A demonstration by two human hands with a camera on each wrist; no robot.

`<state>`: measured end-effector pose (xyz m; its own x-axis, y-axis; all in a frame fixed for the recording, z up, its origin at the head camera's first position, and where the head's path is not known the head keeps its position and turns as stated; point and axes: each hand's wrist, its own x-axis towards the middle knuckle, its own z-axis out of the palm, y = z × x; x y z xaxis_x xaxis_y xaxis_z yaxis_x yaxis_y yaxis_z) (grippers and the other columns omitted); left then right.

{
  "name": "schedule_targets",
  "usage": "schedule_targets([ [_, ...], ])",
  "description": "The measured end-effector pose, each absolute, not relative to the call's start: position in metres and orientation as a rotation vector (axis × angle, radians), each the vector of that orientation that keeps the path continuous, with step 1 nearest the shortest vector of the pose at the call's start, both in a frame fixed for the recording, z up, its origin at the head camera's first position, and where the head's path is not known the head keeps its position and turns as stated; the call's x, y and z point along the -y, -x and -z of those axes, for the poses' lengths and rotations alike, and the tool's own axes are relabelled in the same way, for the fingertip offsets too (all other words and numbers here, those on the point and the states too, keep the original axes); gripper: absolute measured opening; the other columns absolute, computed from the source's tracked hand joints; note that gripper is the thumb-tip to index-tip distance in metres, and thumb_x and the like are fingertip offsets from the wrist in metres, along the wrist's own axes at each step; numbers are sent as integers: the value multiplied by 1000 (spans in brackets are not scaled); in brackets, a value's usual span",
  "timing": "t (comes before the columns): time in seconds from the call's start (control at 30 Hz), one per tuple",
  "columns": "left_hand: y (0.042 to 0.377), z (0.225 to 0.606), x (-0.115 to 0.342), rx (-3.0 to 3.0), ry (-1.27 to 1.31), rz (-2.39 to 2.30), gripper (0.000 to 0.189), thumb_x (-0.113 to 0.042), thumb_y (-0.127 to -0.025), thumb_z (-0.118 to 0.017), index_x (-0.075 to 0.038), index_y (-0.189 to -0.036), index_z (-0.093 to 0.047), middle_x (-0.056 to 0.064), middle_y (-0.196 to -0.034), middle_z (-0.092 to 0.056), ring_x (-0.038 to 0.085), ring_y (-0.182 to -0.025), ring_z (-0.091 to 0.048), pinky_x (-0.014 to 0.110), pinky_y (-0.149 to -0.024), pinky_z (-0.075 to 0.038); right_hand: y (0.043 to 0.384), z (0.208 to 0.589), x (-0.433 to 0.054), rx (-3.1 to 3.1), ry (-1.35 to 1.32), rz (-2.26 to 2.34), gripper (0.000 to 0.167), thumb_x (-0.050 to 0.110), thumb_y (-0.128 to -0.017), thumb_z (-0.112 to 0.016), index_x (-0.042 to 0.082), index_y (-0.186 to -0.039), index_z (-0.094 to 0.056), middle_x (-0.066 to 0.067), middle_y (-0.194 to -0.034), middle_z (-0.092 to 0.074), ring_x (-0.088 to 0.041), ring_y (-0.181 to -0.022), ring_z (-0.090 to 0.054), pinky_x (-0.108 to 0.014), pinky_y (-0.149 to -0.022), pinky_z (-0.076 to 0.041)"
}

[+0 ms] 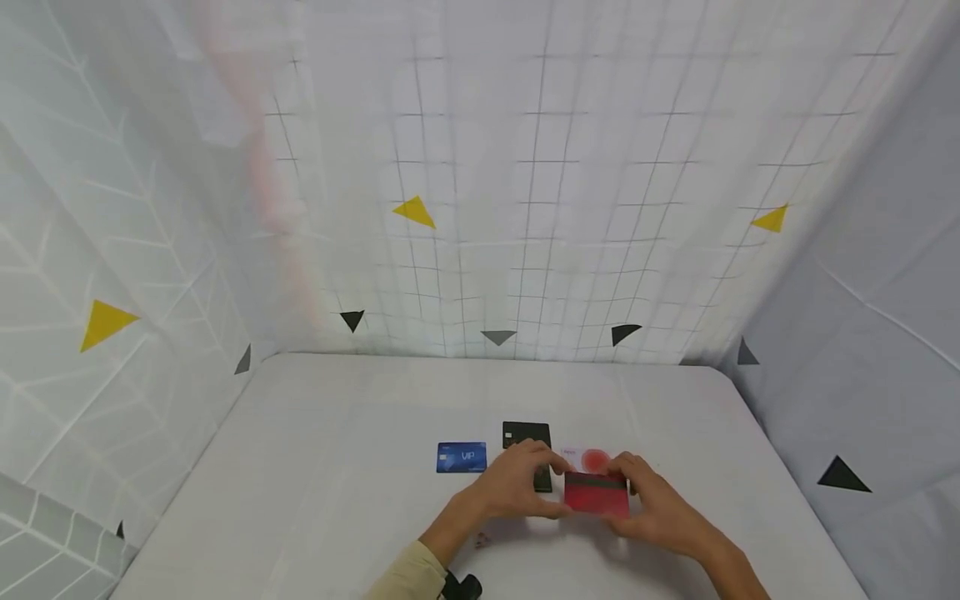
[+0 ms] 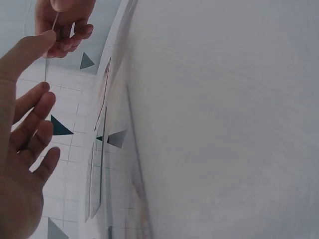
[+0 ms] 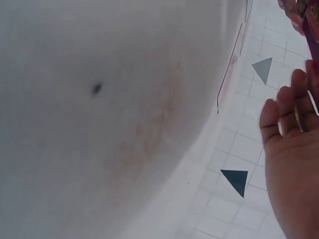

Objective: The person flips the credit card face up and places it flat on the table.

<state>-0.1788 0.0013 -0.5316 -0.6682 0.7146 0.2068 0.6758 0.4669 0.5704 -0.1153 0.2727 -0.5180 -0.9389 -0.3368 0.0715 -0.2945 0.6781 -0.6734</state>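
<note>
A red card (image 1: 596, 500) with a dark stripe along its upper part is held up over the white table, in front of the person. My left hand (image 1: 517, 483) pinches its left side between thumb and fingers; my right hand (image 1: 660, 510) pinches the right side. In the left wrist view the card (image 2: 46, 69) appears edge-on as a thin line, with the left hand's lower fingers spread loosely. The right wrist view catches only part of the red card (image 3: 313, 37) at the frame's edge, above the right hand (image 3: 294, 149).
Beyond the hands lie a blue VIP card (image 1: 461, 457), a black card (image 1: 527, 429) partly covered by the left hand, and a pale pink card (image 1: 595, 460) with a red circle. White sheets with yellow and dark triangles surround the table (image 1: 337, 467).
</note>
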Motion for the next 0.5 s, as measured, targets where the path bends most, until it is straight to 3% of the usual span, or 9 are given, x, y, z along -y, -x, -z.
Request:
schedule_targets([
  [0.13,179,533,0,-2470,-1208,-1252,48,-49,-82,-80,-30,-123,-65,-7,-111,-63,11,-100,-57,21,-84,-49,116,517,-270,-2775,536,1314,51,33,-82,-83,25,-123,-55,10,-116,-60,-11,-101,-58,-31,-83,-52],
  [0.3,177,533,-1,-2339,-1134,-1496,48,-44,-84,-80,-30,-126,-63,-12,-109,-63,21,-99,-60,30,-87,-53,117,515,-267,-2659,560,1555,52,22,-87,-79,16,-131,-54,2,-130,-59,-16,-113,-58,-30,-92,-53],
  [0.5,176,535,-4,-2267,-1110,-1610,46,-43,-86,-78,-31,-127,-63,-14,-106,-65,12,-97,-61,37,-88,-55,119,511,-261,-2477,660,1778,52,9,-91,-73,10,-136,-49,-9,-132,-56,-19,-116,-59,-29,-93,-53],
])
